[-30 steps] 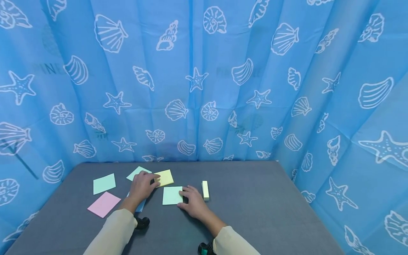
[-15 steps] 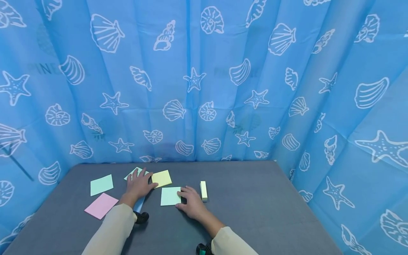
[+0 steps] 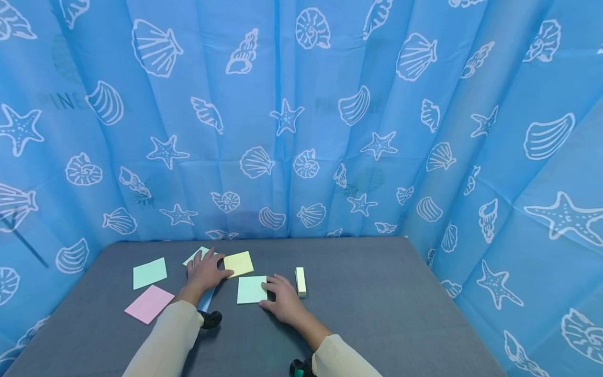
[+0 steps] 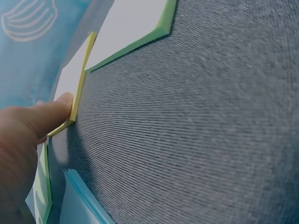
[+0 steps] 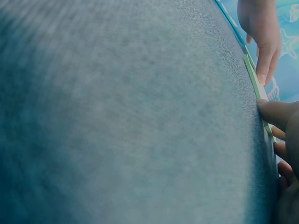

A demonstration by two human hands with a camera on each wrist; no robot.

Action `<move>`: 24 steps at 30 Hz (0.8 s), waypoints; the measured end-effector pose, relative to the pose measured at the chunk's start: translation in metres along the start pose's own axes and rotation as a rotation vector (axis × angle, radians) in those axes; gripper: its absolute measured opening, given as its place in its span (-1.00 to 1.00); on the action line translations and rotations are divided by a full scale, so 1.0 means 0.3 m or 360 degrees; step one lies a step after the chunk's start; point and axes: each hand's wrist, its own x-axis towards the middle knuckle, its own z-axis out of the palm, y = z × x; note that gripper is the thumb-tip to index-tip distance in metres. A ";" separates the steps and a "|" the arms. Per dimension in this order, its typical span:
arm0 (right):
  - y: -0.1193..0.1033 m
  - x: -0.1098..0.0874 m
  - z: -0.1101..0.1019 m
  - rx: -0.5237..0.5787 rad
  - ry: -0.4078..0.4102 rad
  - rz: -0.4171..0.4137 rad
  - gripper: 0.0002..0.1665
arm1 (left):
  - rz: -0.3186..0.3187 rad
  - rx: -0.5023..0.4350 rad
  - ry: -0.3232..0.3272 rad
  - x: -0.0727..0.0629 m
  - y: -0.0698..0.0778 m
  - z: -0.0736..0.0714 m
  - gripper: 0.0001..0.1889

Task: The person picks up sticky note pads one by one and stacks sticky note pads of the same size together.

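Observation:
In the head view, my left hand (image 3: 204,271) is spread over the back green sticky note pad (image 3: 191,259), which it partly hides. Its thumb touches the near corner of the yellow sticky note pad (image 3: 238,263), as the left wrist view also shows on the yellow pad (image 4: 70,77). Below the palm lies a blue sticky note pad (image 3: 206,300), mostly covered by the wrist. My right hand (image 3: 285,300) rests at the right edge of the pale green sticky note pad (image 3: 250,290), with thumb and fingertips touching that side and not curled round it.
Farther left lie another green sticky note pad (image 3: 149,273) and a pink one (image 3: 149,304). Right of my right hand is a narrow pale yellow block (image 3: 300,283). The grey table (image 3: 377,314) ends at a blue shell-patterned curtain (image 3: 330,157).
My left hand has shifted left off the yellow pad and spread its fingers over the back green pad. The right hand stays at its pad's edge. The head view has turned slightly.

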 end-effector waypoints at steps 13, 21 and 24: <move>0.000 -0.001 -0.002 -0.0022 0.0012 -0.0008 -0.46 | -0.0024 -0.0112 0.0200 -0.001 0.022 0.016 -0.35; 0.010 0.006 0.006 -0.0010 0.0006 0.0006 -0.46 | -0.0087 -0.0330 0.0414 -0.030 0.045 0.043 -0.50; 0.012 0.007 0.007 -0.0015 0.0012 0.0011 -0.46 | -0.0068 -0.0451 0.0487 -0.037 0.047 0.042 -0.59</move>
